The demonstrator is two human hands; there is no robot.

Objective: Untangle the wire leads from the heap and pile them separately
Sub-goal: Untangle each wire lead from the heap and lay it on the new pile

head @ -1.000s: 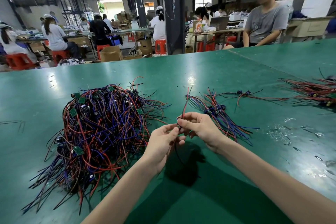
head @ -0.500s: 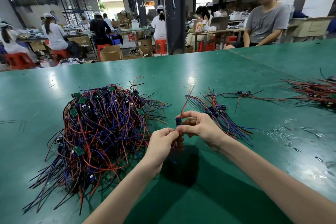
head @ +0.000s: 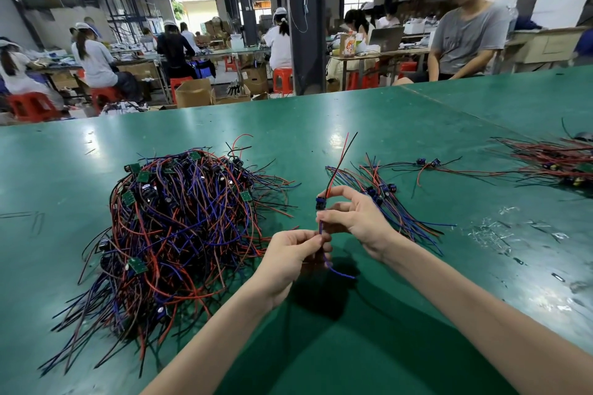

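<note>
Wire lead (head: 321, 201) rose within last second, clear of heap (head: 179, 218). Left hand (head: 293, 253) pinched lower strands; right hand (head: 353, 218) pinched at connector. Judged ready for sorted pile (head: 404, 212), mid-desk (head: 321, 359).

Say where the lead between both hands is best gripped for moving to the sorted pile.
Probably at its blue component, coming from the right as the right hand holds it: that is the one stiff lump, while wires trail above and below, where the left hand pinches.
</note>
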